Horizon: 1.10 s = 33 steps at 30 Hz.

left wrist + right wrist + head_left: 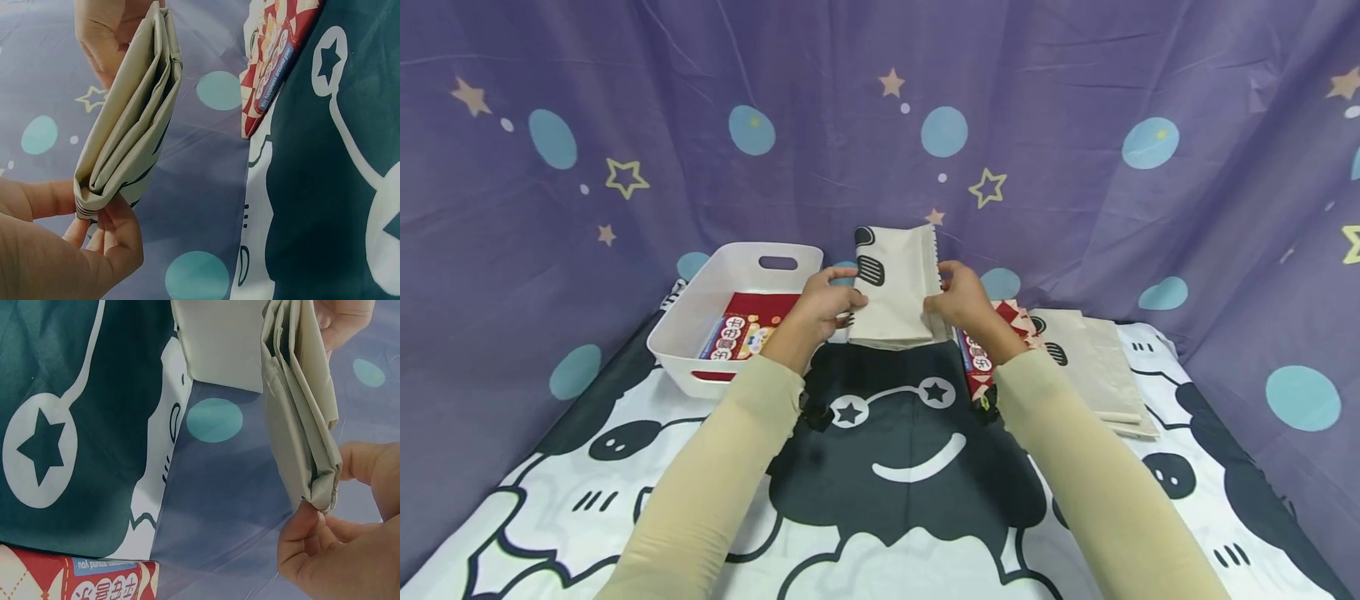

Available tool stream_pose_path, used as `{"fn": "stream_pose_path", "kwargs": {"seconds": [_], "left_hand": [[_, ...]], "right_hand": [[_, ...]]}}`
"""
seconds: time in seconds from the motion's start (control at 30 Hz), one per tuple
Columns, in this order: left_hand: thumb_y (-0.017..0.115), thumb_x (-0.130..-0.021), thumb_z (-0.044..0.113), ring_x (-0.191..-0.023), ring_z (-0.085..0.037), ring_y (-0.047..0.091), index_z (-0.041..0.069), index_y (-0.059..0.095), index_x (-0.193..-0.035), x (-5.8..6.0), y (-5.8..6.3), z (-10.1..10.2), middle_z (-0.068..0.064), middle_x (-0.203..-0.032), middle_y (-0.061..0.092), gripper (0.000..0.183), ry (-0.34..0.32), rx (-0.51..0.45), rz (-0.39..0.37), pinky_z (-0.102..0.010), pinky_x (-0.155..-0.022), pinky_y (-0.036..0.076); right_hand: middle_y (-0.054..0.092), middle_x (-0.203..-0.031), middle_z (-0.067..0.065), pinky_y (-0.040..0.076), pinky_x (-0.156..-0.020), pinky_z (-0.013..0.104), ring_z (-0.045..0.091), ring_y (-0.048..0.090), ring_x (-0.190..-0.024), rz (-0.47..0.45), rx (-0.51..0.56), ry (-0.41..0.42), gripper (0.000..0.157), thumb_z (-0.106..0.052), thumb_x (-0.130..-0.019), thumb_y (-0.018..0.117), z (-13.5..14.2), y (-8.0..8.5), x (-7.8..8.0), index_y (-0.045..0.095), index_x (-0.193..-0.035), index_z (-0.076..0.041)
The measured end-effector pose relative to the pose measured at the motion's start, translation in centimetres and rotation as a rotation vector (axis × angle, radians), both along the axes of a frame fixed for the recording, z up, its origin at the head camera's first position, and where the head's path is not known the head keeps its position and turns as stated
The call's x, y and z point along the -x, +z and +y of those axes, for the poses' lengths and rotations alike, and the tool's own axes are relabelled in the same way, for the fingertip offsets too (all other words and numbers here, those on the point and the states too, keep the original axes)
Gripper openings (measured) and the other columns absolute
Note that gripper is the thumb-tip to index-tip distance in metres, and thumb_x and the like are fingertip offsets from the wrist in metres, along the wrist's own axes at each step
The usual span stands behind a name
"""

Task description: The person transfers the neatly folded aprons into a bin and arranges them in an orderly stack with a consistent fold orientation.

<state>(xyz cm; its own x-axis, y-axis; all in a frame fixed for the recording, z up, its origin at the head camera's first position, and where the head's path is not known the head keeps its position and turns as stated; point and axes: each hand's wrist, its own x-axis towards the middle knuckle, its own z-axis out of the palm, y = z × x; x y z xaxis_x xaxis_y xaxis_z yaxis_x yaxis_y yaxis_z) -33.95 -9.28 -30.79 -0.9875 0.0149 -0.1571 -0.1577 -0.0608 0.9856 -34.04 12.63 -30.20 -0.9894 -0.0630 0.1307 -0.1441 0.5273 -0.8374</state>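
Observation:
A folded cream cloth point(895, 292) with black printed shapes is held upright in front of the purple curtain. My left hand point(820, 307) pinches its left edge between thumb and fingers, and my right hand point(964, 298) pinches the right edge. Several folded layers of the cloth point(134, 106) show edge-on in the left wrist view, with the left fingers point(122, 240) at its lower end. From the right wrist, the same layered cloth point(300, 406) has the right thumb and fingers point(300, 540) at its end.
A white basket point(730, 267) at the left contains a red printed packet point(771, 308). Another red packet point(977, 358) lies beside my right forearm. Folded cream cloths point(1097, 367) are stacked farther right. The black-and-white patterned cover point(910, 500) ends at a purple curtain point(850, 125).

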Motion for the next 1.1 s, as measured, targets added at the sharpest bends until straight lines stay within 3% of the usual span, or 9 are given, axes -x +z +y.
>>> {"fn": "stream_pose_path", "kwargs": {"seconds": [0.27,0.7,0.93,1.1], "left_hand": [[0.065,-0.087,-0.012,-0.076,-0.016,0.055,0.01,0.052,-0.145,-0.3,0.5,-0.4,-0.009,-0.115,0.047,0.064,0.006,0.008,0.024,-0.027,-0.062,0.045],[0.066,-0.087,-0.012,-0.073,-0.013,0.057,0.011,0.053,-0.143,-0.8,1.3,-2.6,-0.006,-0.094,0.056,0.062,0.029,0.045,0.044,-0.025,-0.059,0.045],[0.065,-0.088,-0.01,-0.082,-0.016,0.056,0.012,0.05,-0.148,-1.0,1.3,-4.0,-0.007,-0.098,0.055,0.065,0.024,0.067,0.035,-0.029,-0.07,0.048],[0.064,-0.089,-0.011,-0.086,-0.016,0.057,0.009,0.048,-0.148,-1.3,1.4,-5.0,-0.01,-0.114,0.057,0.064,0.023,0.071,0.049,-0.026,-0.068,0.05]], "right_hand": [[0.063,-0.126,0.025,0.053,-0.097,0.047,0.034,0.06,-0.114,0.038,0.029,-0.005,0.075,0.004,-0.078,0.071,-0.4,0.0,-0.1,0.045,-0.148,0.002],[0.066,-0.118,0.026,0.055,-0.091,0.046,0.036,0.065,-0.106,0.141,0.008,0.017,0.072,0.003,-0.077,0.069,-2.2,0.3,-0.6,0.05,-0.146,0.003],[0.066,-0.118,0.023,0.057,-0.089,0.044,0.034,0.067,-0.106,0.142,0.008,0.024,0.072,0.002,-0.078,0.07,-3.4,0.3,-0.9,0.049,-0.148,0.003],[0.064,-0.121,0.023,0.057,-0.09,0.045,0.034,0.066,-0.108,0.14,0.046,0.039,0.072,0.003,-0.079,0.07,-4.3,0.3,-1.0,0.048,-0.148,0.003]]}}
